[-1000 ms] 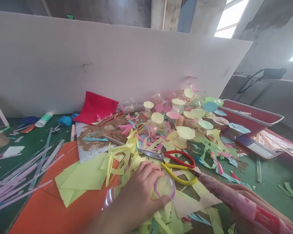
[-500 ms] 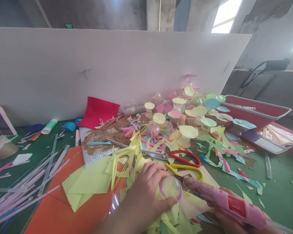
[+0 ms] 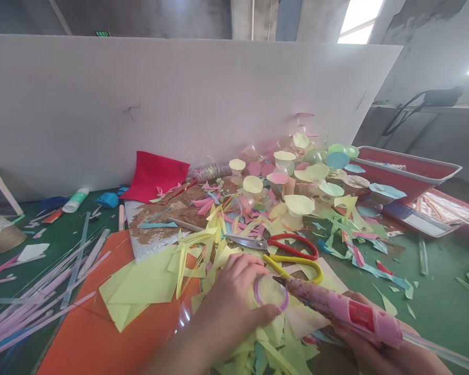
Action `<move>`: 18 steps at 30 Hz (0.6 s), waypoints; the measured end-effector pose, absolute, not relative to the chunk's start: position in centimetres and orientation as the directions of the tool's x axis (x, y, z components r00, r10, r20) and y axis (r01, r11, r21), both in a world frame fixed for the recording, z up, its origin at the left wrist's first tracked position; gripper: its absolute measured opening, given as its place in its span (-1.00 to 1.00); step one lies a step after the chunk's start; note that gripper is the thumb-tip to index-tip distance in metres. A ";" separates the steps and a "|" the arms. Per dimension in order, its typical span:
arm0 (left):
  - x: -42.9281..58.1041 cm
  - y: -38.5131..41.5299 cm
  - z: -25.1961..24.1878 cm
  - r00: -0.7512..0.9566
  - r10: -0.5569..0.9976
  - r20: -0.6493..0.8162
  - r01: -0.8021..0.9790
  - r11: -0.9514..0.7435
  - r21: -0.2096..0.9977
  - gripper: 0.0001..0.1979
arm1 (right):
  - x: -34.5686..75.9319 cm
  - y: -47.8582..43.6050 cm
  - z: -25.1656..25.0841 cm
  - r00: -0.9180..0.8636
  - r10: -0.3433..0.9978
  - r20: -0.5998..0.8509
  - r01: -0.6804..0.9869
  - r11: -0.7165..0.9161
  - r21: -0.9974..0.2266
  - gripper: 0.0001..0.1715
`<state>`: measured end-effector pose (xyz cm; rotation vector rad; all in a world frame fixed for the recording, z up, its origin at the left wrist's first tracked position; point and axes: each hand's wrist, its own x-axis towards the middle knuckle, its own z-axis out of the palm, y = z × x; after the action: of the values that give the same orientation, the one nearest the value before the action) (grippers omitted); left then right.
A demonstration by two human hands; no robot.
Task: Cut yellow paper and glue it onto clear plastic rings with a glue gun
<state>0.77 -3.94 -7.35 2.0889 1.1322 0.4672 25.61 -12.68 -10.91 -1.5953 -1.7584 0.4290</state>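
Note:
My left hand [image 3: 230, 302] is wrapped round a small clear plastic cup [image 3: 271, 291] with a purple rim, lying on its side among yellow paper scraps. My right hand [image 3: 379, 349] grips a pink hot glue gun [image 3: 340, 308]. Its nozzle tip touches the cup's rim at the upper right. A clear glue stick pokes out of the gun's back end toward the lower right. Just beyond the cup lie scissors with red and yellow handles [image 3: 293, 255].
Orange card [image 3: 94, 333] and yellow paper sheets [image 3: 144, 284] lie at the left. Clear and pink sticks [image 3: 42, 291] spread at far left. Several cups capped with coloured paper discs [image 3: 297, 182] crowd the back. A red tray [image 3: 410, 174] stands right, a white board [image 3: 180, 99] behind.
The glue gun has swung left and its tip has come up to the cup's rim. My left hand has kept hold of the cup in nearly the same place.

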 end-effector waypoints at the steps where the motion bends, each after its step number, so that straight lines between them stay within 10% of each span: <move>1: 0.8 -4.0 -7.3 0.552 0.834 -0.008 0.578 -0.375 0.725 -0.46 | 25.6 -12.7 -10.8 -0.022 0.971 0.240 0.715 0.183 -0.675 -0.66; 18: 0.8 -4.0 -6.9 0.552 0.833 0.012 0.593 -0.403 0.696 -0.48 | 26.1 -13.0 -10.8 -0.092 0.991 0.095 0.748 0.132 -0.650 -0.55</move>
<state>0.78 -3.98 -6.90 2.1398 1.1422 0.4781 26.15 -12.96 -10.77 -1.6693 -1.8975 0.6129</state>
